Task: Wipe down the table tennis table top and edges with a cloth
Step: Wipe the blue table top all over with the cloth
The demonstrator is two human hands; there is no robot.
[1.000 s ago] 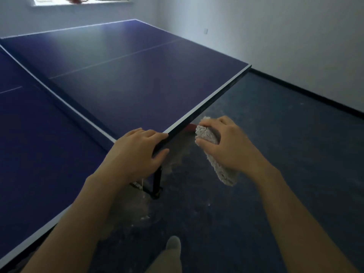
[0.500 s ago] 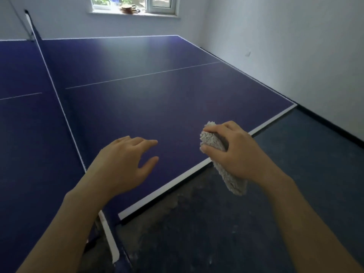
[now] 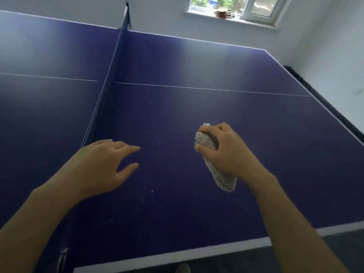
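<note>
White-walled room [image 3: 325, 32], daylight from a window [image 3: 234, 5] at 1 o'clock; a small brown object sits on its sill, too blurred to identify. Dark floor [image 3: 295, 257] shows along the bottom edge at 5 o'clock.

Table tennis table [image 3: 197, 107] fills most of the view: deep blue top, white border lines, a thin white centre line running across both halves. Near white edge line runs from 6 toward 4 o'clock. The net [image 3: 106, 91] divides the top, running from 12 o'clock down toward 8 o'clock, standing upright, white tape along its top edge.

Scattered pale specks [image 3: 146, 191] on the blue surface between the two hands and down toward 6 o'clock.

Left hand [image 3: 104, 164] at 8 o'clock, palm down over the table just right of the net; fingers straight and loosely spread, thumb apart, holding nothing. Cannot tell whether the fingertips touch the surface.

Right hand [image 3: 226, 152] at 4 o'clock, over the right half. Fingers and thumb curled round a grey-white shaggy cloth [image 3: 214, 166], folded into a long wad; its upper end shows above the fingers, its lower end hangs out below the palm toward 5 o'clock. Cannot tell whether the cloth touches the tabletop.
</note>
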